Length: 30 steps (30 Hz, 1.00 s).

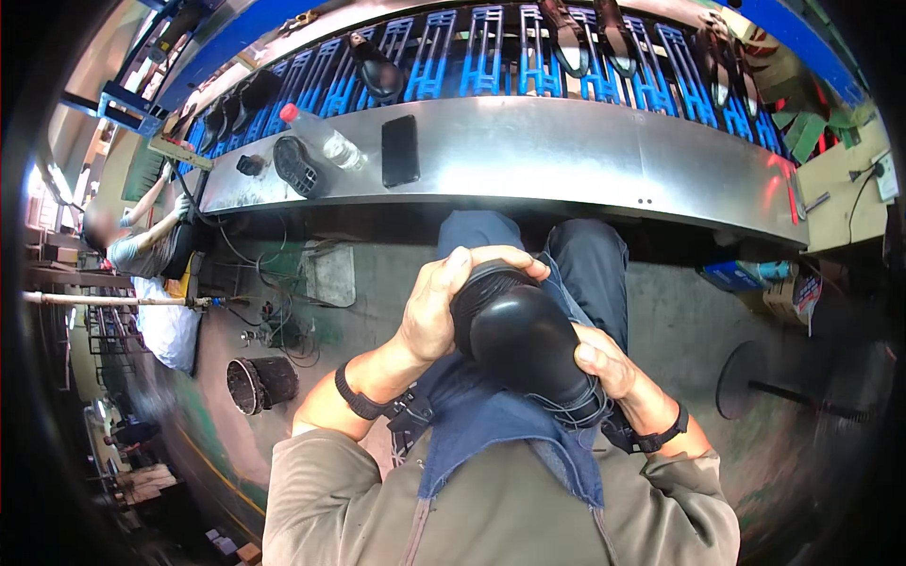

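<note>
The shiny metal table (566, 141) runs from left to right, and its near edge is just past my knees. There is room for my arms over my lap, with the black bucket (261, 382) on the floor to the left and a round black plate on a pole (743, 380) to the right. On the left part of the table are a phone (400, 151), a bottle (342, 151) with a red cap, and a shoe bottom (296, 168). Past them stand blue racks (482, 52) with shoes on some.

The black shoe (524, 330) is over my lap, on the near side of the table, right between my two hands. Its round toe faces up, and its laces are at the near right end.

My left hand (434, 304) is curled around the far left end, with fingers over the ridged black part. My right hand (612, 366) holds the right side, thumb pressed on it; I can't see all its fingers.
</note>
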{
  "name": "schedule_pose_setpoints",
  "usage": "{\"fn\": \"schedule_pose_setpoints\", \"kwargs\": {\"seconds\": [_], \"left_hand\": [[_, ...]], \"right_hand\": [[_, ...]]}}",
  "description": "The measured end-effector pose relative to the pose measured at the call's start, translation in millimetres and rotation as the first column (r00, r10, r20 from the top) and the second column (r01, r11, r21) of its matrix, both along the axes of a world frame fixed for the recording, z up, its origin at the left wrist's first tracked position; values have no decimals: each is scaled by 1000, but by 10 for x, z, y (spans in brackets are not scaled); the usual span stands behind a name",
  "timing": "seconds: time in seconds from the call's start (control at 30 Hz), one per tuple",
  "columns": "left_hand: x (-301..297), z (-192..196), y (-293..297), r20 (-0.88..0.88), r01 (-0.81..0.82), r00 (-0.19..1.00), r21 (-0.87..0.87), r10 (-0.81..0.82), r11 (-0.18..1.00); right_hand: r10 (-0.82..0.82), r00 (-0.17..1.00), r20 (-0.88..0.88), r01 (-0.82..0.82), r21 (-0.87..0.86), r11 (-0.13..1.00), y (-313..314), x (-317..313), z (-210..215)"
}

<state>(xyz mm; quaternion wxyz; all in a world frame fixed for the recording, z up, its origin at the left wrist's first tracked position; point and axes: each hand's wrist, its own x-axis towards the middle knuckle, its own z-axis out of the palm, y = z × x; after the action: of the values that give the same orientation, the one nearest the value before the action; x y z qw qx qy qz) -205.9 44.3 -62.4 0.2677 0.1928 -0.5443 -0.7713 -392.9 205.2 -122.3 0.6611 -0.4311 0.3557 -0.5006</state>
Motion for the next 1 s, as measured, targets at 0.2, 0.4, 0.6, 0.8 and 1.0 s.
{"fn": "schedule_pose_setpoints", "kwargs": {"seconds": [0.2, 0.4, 0.6, 0.8, 1.0], "left_hand": [[-30, 94, 48, 44, -1, 999, -103, 5, 995], [-13, 109, 49, 29, 9, 1000, -120, -6, 993], [10, 94, 86, 2, 10, 1000, -126, -9, 992], [8, 74, 126, -14, 19, 1000, -116, -21, 993], [59, 178, 252, 78, 54, 996, -176, -41, 983]], "right_hand": [[-83, 996, -8, 84, 17, 996, -19, 33, -98], [-43, 999, -12, 44, 56, 997, -22, 18, -144], [-48, 999, -19, 49, 72, 996, -22, 20, -100], [-64, 998, 28, 61, 107, 992, 17, 33, -179], [-33, 998, 59, 25, 119, 993, 68, -1, -186]]}}
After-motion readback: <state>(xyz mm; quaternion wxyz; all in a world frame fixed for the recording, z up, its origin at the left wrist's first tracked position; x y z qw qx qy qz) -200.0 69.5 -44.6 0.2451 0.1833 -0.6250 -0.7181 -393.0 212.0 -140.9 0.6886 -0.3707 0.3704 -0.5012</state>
